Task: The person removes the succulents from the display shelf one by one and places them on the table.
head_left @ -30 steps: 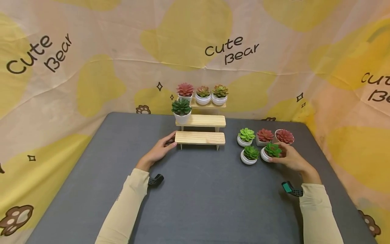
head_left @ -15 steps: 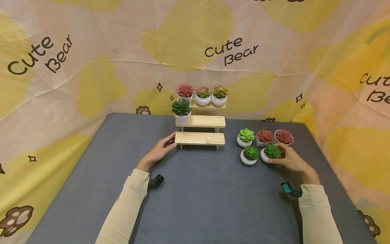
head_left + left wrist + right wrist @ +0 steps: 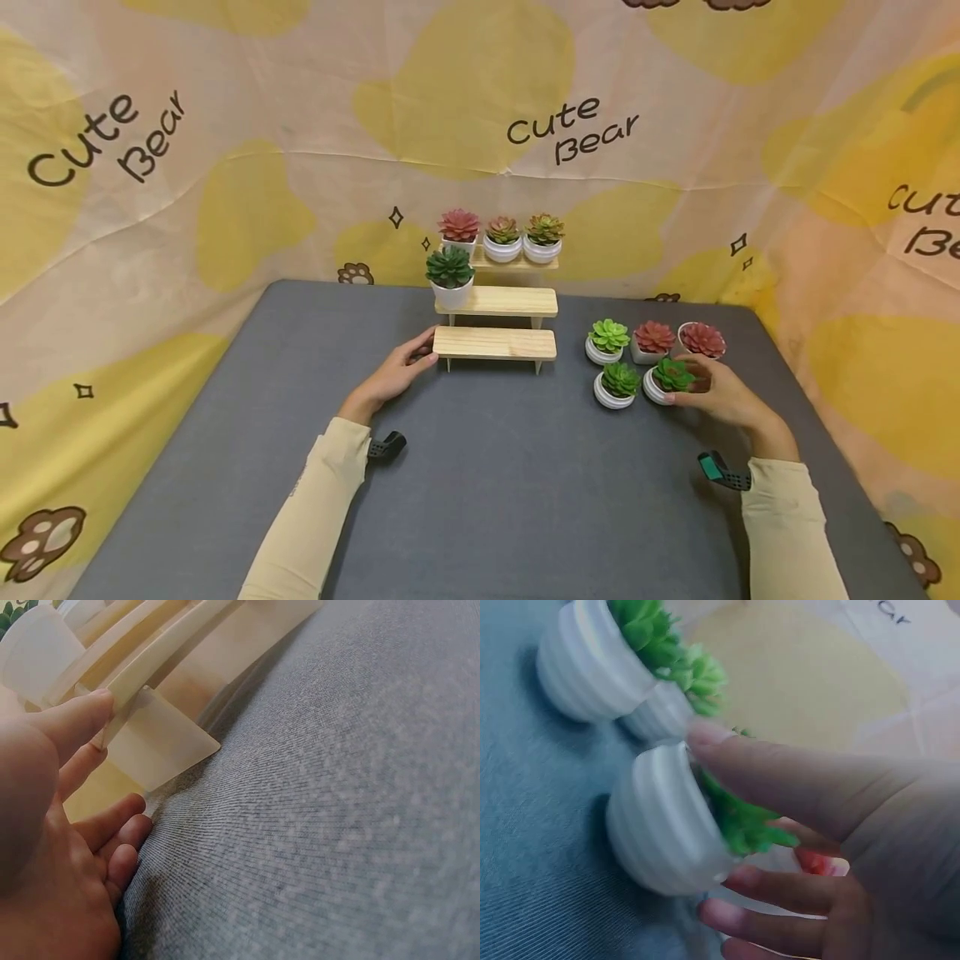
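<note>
In the head view, a three-step wooden display stand (image 3: pixel 495 342) stands at the back of the table. My left hand (image 3: pixel 390 375) holds the left end of its lowest step, thumb and index finger at the board's end in the left wrist view. At the right, my right hand (image 3: pixel 723 396) grips a green potted succulent (image 3: pixel 667 825) in a ribbed white pot. Its thumb lies at one side of the rim and fingertips at the other. The pot is tilted in the right wrist view, close to the table.
A dark green succulent (image 3: pixel 450 271) stands on the middle step; three more line the top step. Around my right hand are a light green succulent (image 3: pixel 607 337), another green one (image 3: pixel 618 383), and two red ones, (image 3: pixel 654 340) nearer and the other farther right. Printed cloth (image 3: pixel 300 100) hangs behind.
Both hands keep their places on the stand and the green potted succulent. My right wrist has shifted slightly to the right, and the head view has moved a little.
</note>
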`<state>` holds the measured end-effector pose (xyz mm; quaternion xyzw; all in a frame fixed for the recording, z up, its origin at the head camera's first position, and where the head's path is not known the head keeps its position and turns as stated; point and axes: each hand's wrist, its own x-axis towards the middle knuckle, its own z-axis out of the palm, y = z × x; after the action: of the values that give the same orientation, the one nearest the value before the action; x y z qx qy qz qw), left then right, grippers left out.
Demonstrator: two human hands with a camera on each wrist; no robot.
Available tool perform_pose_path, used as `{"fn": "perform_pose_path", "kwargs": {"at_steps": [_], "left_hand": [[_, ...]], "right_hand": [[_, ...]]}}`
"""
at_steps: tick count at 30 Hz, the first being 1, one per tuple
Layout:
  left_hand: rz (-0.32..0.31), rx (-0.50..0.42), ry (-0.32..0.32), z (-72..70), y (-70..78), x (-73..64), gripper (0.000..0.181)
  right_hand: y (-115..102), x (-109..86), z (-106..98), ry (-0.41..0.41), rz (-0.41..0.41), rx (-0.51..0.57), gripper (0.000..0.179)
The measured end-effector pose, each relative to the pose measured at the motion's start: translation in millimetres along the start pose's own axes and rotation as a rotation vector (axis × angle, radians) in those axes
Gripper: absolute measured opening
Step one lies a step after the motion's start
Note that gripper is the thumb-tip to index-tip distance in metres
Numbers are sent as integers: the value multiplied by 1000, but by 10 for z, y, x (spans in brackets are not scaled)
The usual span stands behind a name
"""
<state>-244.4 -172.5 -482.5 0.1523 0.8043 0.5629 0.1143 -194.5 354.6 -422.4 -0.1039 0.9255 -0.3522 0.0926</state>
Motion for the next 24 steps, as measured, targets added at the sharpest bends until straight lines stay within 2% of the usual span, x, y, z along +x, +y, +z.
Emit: {"fn": "perform_pose_path", "kwargs": {"at_steps": [9, 16, 24], "left_hand": [[-12, 15, -1, -17, -2, -31, 63], [-22, 33, 4, -13, 23, -15, 63], [-4, 30, 5, -1, 23, -4, 63]], "right_hand": [[-194, -53, -82, 107, -31, 12, 66], [-416, -68, -42, 207, -86, 20, 61], [-694, -26, 56, 253, -200, 38, 52]]}}
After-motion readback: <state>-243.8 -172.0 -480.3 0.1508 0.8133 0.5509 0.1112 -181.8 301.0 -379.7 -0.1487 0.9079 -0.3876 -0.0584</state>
